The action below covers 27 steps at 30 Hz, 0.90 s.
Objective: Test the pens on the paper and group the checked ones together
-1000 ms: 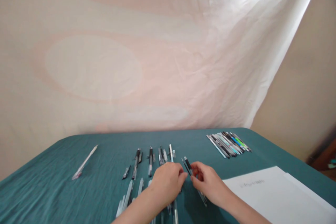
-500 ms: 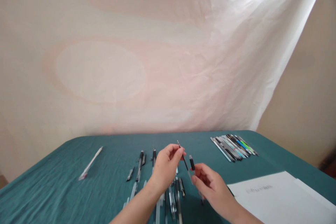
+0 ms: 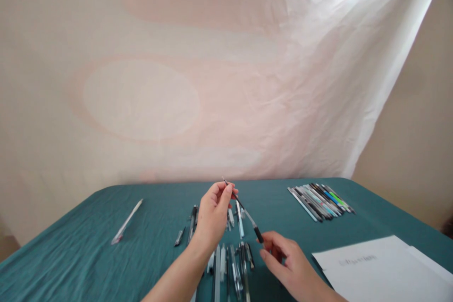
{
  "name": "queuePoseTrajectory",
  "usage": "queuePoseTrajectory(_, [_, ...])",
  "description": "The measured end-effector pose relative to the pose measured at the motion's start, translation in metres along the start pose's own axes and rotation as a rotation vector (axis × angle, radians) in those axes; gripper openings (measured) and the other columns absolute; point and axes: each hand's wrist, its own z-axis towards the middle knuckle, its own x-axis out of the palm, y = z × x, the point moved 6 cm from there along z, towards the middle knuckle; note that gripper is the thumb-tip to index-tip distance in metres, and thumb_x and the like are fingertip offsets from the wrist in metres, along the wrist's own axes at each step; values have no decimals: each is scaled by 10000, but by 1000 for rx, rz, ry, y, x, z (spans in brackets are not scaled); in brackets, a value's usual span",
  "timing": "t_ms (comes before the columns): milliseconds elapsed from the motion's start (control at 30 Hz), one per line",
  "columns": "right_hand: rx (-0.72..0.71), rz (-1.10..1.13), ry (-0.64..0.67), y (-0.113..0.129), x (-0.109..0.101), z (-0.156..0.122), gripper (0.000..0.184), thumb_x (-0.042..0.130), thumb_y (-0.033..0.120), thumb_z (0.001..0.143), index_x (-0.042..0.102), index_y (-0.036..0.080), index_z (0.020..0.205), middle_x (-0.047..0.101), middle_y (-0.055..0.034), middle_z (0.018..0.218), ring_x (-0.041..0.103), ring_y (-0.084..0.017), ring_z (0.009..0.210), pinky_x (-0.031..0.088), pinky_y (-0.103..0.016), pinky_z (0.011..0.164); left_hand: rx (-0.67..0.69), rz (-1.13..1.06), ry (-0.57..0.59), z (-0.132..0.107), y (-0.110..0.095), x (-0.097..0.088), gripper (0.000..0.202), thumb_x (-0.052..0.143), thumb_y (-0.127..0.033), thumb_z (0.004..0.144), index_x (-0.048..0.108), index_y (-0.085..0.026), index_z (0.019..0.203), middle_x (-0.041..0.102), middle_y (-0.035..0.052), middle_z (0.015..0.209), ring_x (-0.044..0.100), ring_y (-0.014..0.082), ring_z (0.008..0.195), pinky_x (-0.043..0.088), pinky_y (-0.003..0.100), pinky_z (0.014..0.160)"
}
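Observation:
My left hand (image 3: 212,214) is raised above the teal table (image 3: 81,255) and pinches a thin pen refill (image 3: 242,208) near its tip. The refill slants down to the right, and its dark lower end meets the fingertips of my right hand (image 3: 286,264), which is curled and pinched around that end. Whether the right hand also holds a pen barrel is hidden by the fingers. Below both hands lie several loose pens and pen parts (image 3: 231,264) in rough rows.
A single white pen (image 3: 126,222) lies alone at the left. A bundle of several assembled pens (image 3: 320,197) rests at the far right. White paper sheets (image 3: 385,269) cover the near right corner. A wrinkled pale cloth (image 3: 212,71) hangs behind the table.
My left hand has risen from the table and drawn the thin refill up and to the left. My right hand has stayed low, following the refill's dark end.

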Motion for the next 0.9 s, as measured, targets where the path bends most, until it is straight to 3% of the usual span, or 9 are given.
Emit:
queuePoseTrajectory(600, [9,1,-36,-6,0,-1,175,470,306,826,579,178,874,523,17,682,452,-113,574,363,-203,540,-5,16,81,-1,0,5,248,491,-378,800,577,-151,848,642,32,769,574,138,696,419,210,597])
queuePoseTrajectory(733, [6,-6,-44,-6,1,-1,186,470,313,825,580,180,895,529,13,694,456,-116,569,365,-208,542,-40,16,168,-7,9,17,231,480,-342,814,579,-136,848,637,36,758,564,130,669,417,210,586])
queuePoseTrajectory(900, [-4,5,-77,-9,0,-2,202,451,344,843,553,175,884,460,30,657,429,-109,550,339,-209,520,-21,95,364,-23,24,41,210,501,-294,799,617,-133,869,653,61,824,591,168,778,448,262,721])
